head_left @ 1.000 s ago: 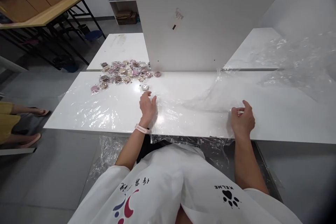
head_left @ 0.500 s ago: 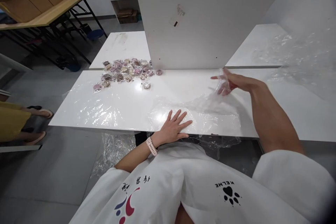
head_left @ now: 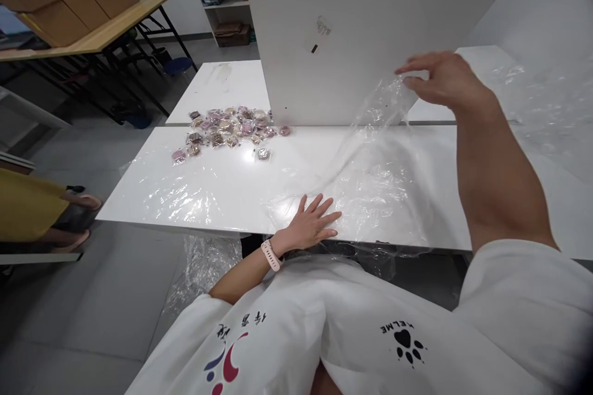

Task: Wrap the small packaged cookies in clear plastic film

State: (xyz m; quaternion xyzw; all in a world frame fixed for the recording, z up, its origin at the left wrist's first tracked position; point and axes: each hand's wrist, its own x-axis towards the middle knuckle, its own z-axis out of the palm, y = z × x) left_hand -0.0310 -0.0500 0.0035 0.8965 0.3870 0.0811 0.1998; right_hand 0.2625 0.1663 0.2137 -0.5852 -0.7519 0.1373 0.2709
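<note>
Clear plastic film (head_left: pixel 370 185) lies over the front of the white table and rises at its right part. My right hand (head_left: pixel 435 79) is raised above the table with the film's lifted end pinched between thumb and fingers. Flat on the film near the table's front edge rests my left hand (head_left: pixel 314 222), its fingers spread. A pink-banded watch (head_left: pixel 271 255) is on the left wrist. On the far left of the tabletop lies a pile of small wrapped round pieces (head_left: pixel 231 126), several of them pinkish, brown or cream.
A tall white panel (head_left: pixel 343 43) stands at the table's back edge. More clear film (head_left: pixel 546 99) spreads at the right, and some hangs below the front edge (head_left: pixel 204 265). A person in yellow (head_left: pixel 28 207) is at the left, near a wooden table (head_left: pixel 102 37) holding cardboard boxes.
My right hand has risen from near the tabletop, lifting and stretching the film upward. My left hand has stayed flat in place. The view has shifted slightly.
</note>
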